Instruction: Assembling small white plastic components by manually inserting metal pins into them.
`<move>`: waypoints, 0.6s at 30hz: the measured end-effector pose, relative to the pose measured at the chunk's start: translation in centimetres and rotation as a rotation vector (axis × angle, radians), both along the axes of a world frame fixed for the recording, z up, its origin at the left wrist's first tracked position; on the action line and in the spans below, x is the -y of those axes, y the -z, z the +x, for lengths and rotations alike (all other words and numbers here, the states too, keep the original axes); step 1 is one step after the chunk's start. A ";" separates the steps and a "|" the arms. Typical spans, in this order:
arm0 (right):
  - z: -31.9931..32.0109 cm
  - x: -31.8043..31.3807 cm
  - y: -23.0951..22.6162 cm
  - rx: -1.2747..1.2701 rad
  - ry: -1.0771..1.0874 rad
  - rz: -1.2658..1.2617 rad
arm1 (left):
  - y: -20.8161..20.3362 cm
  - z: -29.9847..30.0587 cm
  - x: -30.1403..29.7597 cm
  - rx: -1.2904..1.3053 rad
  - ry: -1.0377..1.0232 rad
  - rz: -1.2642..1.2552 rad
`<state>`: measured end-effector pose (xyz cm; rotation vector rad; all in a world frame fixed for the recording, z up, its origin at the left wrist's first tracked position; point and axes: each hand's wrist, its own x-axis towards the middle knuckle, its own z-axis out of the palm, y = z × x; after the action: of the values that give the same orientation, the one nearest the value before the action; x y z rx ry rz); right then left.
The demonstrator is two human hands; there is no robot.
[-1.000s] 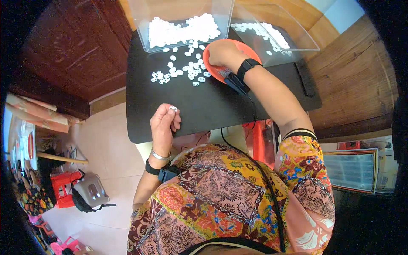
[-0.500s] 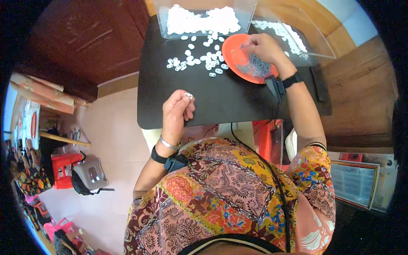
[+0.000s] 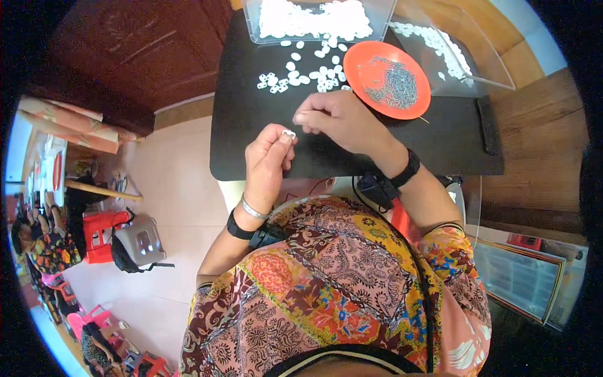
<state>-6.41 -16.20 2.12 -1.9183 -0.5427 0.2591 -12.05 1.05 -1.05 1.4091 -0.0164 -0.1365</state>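
Observation:
Pinched between the thumb and fingers of my left hand (image 3: 267, 160) is a small white plastic piece (image 3: 289, 134), held above the near part of the dark table. My right hand (image 3: 342, 119) is just beside it, thumb and fingertips pressed together. Whatever those fingers hold is too small to make out. Beyond my right hand stands an orange plate (image 3: 358, 60) with a heap of small grey metal screws or nails (image 3: 401, 87). Loose white oval pieces (image 3: 295, 74), some with two holes showing, lie scattered left of the plate.
At the back of the dark table (image 3: 245, 125) a clear plastic box (image 3: 252, 28) is filled with white pieces. A clear lid or tray (image 3: 490, 81) with more white pieces lies at the right. A black strip-like object (image 3: 485, 125) rests near the right edge.
My right hand has left the orange plate and come toward me and left, close to the white piece. My left hand still holds that piece. The view has shifted slightly.

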 end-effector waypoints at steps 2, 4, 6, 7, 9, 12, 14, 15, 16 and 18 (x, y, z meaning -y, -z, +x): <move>0.1 -0.5 0.7 -0.019 -0.024 0.012 | 0.2 0.0 -0.1 0.026 0.000 0.037; 0.1 -0.8 0.8 -0.039 -0.047 0.022 | 0.3 -0.1 -0.2 0.028 -0.006 0.040; 0.0 -0.9 0.4 0.010 -0.077 -0.021 | 0.3 -0.1 -0.3 0.030 -0.006 0.043; 0.0 -1.0 0.2 0.009 -0.076 -0.020 | 0.3 -0.1 -0.4 0.029 -0.010 0.061; 0.1 -1.0 -0.1 -0.013 -0.080 -0.089 | 0.5 0.0 -0.5 0.027 -0.010 0.079; 0.2 -1.0 0.1 0.040 -0.097 -0.115 | 0.6 0.0 -0.6 0.025 -0.006 0.085; 0.2 -0.9 0.0 0.078 -0.099 -0.153 | 0.7 0.1 -0.7 0.058 0.006 0.132; 0.3 -0.9 0.0 0.116 -0.105 -0.190 | 0.6 0.1 -0.7 0.057 0.006 0.133; 0.3 -1.0 0.1 0.115 -0.105 -0.189 | 0.5 0.1 -0.7 0.057 0.013 0.151; 0.4 -1.0 0.5 0.159 -0.071 -0.165 | 0.5 0.1 -0.6 0.057 0.021 0.170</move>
<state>-6.03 -15.21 1.66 -2.0933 -0.7153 0.2030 -11.99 1.69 -1.53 1.5829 -0.0680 -0.1166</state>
